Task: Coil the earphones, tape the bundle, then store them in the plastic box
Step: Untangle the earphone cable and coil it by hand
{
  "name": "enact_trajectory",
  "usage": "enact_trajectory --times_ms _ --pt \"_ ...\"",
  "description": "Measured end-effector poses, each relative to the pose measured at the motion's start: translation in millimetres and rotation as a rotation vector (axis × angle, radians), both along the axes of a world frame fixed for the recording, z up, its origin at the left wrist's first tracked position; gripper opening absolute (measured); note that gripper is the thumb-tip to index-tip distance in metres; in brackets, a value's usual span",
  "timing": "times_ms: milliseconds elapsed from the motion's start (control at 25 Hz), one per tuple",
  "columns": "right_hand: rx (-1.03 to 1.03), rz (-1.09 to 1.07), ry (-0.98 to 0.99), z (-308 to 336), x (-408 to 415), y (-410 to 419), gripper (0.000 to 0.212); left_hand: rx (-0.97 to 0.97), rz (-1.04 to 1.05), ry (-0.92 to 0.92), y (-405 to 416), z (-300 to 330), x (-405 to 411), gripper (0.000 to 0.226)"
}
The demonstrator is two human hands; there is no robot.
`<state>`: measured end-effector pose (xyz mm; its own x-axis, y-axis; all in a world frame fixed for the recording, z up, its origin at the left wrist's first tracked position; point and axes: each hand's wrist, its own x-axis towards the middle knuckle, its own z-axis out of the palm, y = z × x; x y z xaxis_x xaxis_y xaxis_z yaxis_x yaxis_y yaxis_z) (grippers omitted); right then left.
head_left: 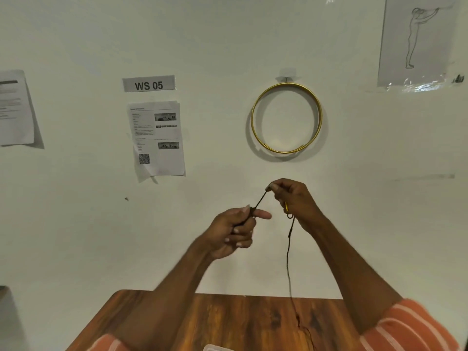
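Both hands are raised in front of the wall with the black earphone cable (288, 252) between them. My left hand (235, 231) grips one end of the cable in curled fingers, index finger pointing right. My right hand (293, 201) pinches the cable higher up, so a short taut stretch runs between the hands. A small loop and a yellow bit of the earphones show under my right palm. From there the cable hangs down to the wooden table (228, 320). A corner of the plastic box (215, 348) peeks in at the bottom edge.
The wall behind carries a gold ring (286, 117) on a hook, a "WS 05" label (149, 83), printed sheets (157, 138) and a figure drawing (417, 39). A dark object (5, 317) stands at the lower left edge.
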<state>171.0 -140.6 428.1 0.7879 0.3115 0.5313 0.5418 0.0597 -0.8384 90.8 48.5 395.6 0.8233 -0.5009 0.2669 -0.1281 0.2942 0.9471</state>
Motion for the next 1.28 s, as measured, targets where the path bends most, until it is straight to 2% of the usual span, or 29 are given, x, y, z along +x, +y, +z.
enact_trajectory --times_ms 80,160,280,400,480,520,600,680,720,760,880,960,1040,1160,1280 --pt "0.053 0.043 0.078 -14 9 12 0.02 -0.179 -0.051 0.007 -15 14 -3 0.038" --pt "0.108 0.168 0.215 -34 4 24 0.031 -0.398 -0.008 -0.007 -21 35 2 0.032" --pt "0.112 0.413 0.387 -76 -21 37 0.049 -0.544 0.281 -0.091 -12 72 17 0.031" --pt "0.068 0.465 0.366 -103 -49 31 0.035 -0.517 0.63 -0.225 14 95 35 0.031" --pt "0.025 0.428 0.312 -106 -61 21 0.029 -0.39 0.791 -0.306 32 96 45 0.024" --pt "-0.001 0.395 0.276 -103 -65 15 0.029 -0.257 0.877 -0.337 41 92 50 0.022" --pt "-0.044 0.327 0.194 -91 -70 4 0.026 0.126 1.006 -0.444 51 72 58 0.031" --pt "-0.014 0.288 0.126 -70 -67 -4 0.019 0.536 0.963 -0.581 57 42 67 0.032" --pt "0.027 0.269 0.107 -57 -62 -7 0.018 0.683 0.886 -0.589 57 24 68 0.026" --pt "0.065 0.247 0.096 -44 -54 -9 0.018 0.746 0.785 -0.517 54 9 65 0.025" --pt "0.122 0.149 0.143 -10 -16 -12 0.025 0.55 0.383 -0.169 34 -23 43 0.04" --pt "0.119 0.106 0.204 -2 10 -11 0.029 0.342 0.175 -0.035 18 -30 28 0.046" --pt "0.134 0.09 0.275 -10 31 -6 0.03 0.084 0.052 0.041 4 -25 18 0.048" --pt "0.194 0.044 0.382 -50 40 5 0.026 -0.224 0.072 0.017 -9 1 12 0.048" --pt "0.147 0.03 0.382 -105 16 13 0.032 -0.519 0.294 -0.076 -7 47 24 0.05"
